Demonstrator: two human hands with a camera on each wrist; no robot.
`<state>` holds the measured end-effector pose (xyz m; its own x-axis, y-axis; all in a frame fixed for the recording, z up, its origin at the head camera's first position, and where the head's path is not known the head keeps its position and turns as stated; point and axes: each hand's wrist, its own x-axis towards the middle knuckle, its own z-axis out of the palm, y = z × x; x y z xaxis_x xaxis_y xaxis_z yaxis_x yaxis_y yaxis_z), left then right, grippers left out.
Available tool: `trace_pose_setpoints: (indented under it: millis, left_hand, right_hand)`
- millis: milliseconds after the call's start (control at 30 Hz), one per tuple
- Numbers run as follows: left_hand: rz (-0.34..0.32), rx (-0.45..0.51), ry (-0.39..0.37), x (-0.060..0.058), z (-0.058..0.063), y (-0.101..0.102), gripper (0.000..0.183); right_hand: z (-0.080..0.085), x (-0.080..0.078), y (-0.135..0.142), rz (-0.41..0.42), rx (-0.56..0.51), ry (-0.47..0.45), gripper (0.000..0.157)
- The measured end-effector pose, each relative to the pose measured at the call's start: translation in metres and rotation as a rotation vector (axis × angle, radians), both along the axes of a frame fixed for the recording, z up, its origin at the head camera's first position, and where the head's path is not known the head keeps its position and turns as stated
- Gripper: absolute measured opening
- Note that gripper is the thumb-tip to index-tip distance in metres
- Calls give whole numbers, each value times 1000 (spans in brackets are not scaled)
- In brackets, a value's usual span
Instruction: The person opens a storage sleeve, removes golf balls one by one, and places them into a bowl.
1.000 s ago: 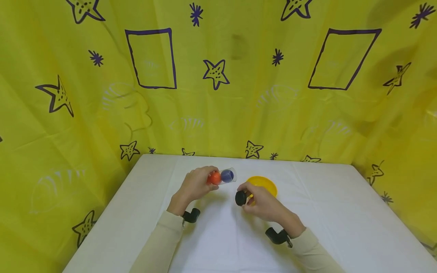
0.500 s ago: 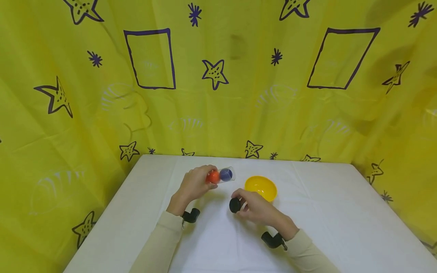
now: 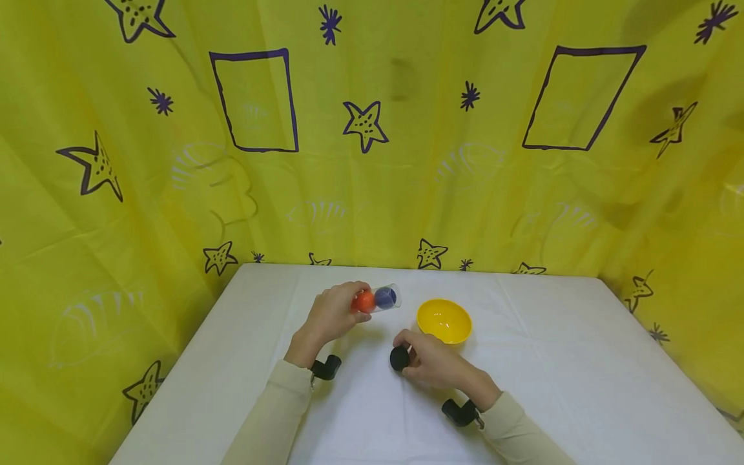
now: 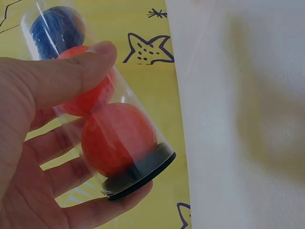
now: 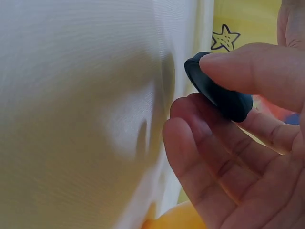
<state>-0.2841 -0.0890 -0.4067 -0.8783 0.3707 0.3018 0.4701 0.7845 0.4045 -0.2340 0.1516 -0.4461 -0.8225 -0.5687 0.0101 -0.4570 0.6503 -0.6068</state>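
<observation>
My left hand (image 3: 336,312) grips a clear plastic tube (image 4: 127,102), which leans sideways with its far end towards the right in the head view. Inside the tube lie two red balls (image 4: 118,139) and a blue ball (image 4: 57,31); a black base (image 4: 139,172) closes one end. In the head view the blue ball (image 3: 385,298) sits by the end away from the palm. My right hand (image 3: 434,361) pinches a round black cap (image 5: 220,90) between thumb and fingers. The cap (image 3: 399,358) is held apart from the tube, nearer to my body.
A yellow bowl (image 3: 444,320) stands on the white-covered table (image 3: 552,361), just beyond my right hand. A yellow curtain (image 3: 372,181) with drawn stars hangs behind the table and at both sides. Each wrist wears a black camera mount (image 3: 459,412).
My right hand has moved towards my body and slightly left with the black cap, away from the bowl, which now shows more fully. The left hand and tube have barely moved.
</observation>
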Motion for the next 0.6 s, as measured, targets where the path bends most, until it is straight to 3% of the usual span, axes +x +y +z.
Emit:
trace_pose_setpoints:
  millis: [600]
  left_hand:
    - [2, 6, -25, 1, -1, 3, 49]
  right_hand:
    - [-3, 1, 2, -53, 74, -42, 44]
